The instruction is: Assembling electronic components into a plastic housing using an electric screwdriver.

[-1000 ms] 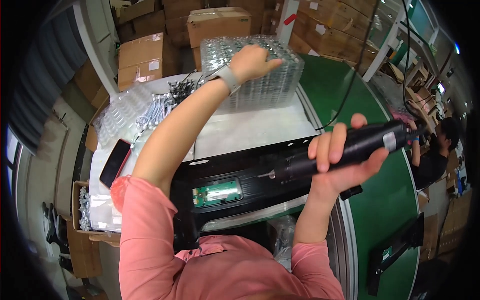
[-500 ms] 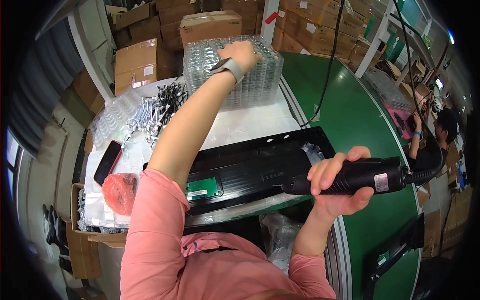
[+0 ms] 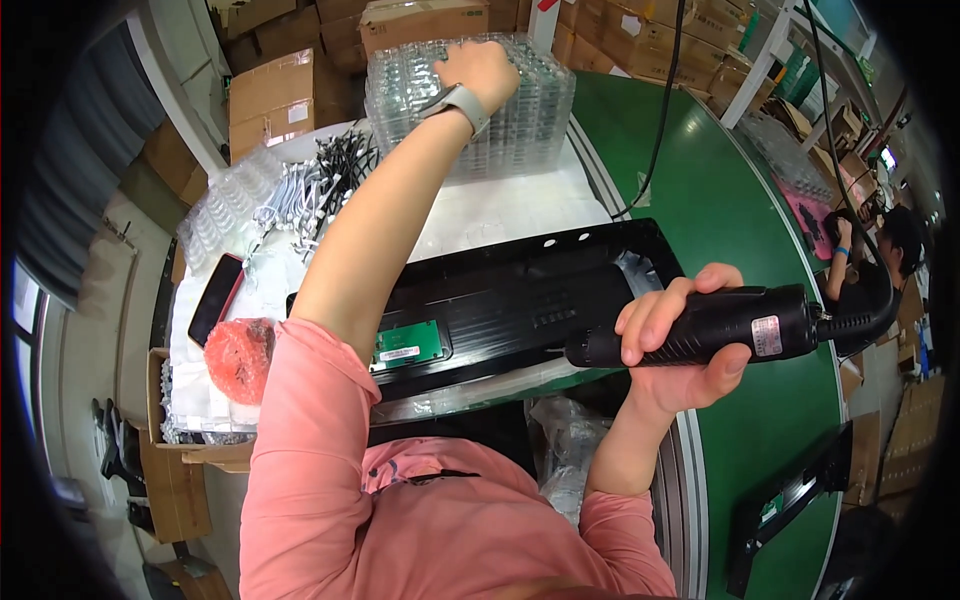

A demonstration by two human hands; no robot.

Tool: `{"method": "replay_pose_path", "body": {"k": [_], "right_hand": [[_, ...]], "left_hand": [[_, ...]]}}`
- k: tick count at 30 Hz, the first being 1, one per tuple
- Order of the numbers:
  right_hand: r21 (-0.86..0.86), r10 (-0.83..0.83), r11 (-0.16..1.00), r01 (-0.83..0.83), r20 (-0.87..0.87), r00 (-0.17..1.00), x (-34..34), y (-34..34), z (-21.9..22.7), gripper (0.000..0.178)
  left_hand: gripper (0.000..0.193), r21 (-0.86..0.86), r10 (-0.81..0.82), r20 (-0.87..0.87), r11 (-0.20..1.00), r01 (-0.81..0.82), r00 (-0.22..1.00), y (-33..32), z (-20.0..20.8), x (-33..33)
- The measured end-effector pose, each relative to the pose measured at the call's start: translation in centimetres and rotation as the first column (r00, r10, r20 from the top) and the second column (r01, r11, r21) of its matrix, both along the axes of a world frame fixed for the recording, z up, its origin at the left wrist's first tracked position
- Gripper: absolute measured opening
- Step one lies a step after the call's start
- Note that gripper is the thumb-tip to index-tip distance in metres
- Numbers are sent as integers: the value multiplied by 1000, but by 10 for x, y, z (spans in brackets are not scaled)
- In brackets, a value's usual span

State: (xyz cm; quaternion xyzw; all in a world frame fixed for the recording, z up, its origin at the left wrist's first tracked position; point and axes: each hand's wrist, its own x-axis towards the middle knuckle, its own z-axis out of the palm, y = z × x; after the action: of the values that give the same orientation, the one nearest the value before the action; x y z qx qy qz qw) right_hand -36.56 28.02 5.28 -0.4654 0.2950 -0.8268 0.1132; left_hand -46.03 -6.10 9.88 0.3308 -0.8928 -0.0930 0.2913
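My left hand (image 3: 482, 75) reaches over the far stack of clear plastic trays (image 3: 530, 125), at its top layer. Its fingers bend down out of sight, so what they touch is hidden. A grey-strapped watch (image 3: 462, 104) sits on that wrist. In my right hand (image 3: 672, 335) is a black corded electric screwdriver (image 3: 740, 325), held level with its tip end toward the left. Below lies a long black plastic housing (image 3: 510, 290), and a green circuit board (image 3: 410, 344) with a white label rests in its left part. My left forearm covers some of the housing.
Bundled cables (image 3: 300, 200), a phone (image 3: 215, 298) and a roll of pinkish-red wrap (image 3: 240, 358) lie on the left. A green conveyor belt (image 3: 690, 170) runs along the right, carrying another black housing (image 3: 785, 510). A hanging cord (image 3: 664, 120) drops near the trays. Someone (image 3: 885, 265) sits beyond the belt.
The whole view has shifted slightly, so the table, trays and housing appear higher. My left hand stays at the tray stack. The screwdriver remains in my right hand.
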Motion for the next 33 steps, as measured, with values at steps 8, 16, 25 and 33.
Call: {"method": "replay_pose_path", "body": {"k": [8,16,25,33], "right_hand": [[47,-3,999,4,-11,1000,10,-16,0,71],[74,-9,997,9,2,1000,16,-21,-5,71],[71,83,994,-84,8,997,11,-27,-6,71],[83,373,923,-376,54,926,11,-74,2,80]], "left_hand": [[25,39,-64,55,997,61,996,-7,11,8],[34,14,-202,-63,979,203,977,-21,9,12],[25,279,-560,-176,760,587,810,-43,46,129],[11,762,-553,-327,326,559,767,-43,-17,262]]}}
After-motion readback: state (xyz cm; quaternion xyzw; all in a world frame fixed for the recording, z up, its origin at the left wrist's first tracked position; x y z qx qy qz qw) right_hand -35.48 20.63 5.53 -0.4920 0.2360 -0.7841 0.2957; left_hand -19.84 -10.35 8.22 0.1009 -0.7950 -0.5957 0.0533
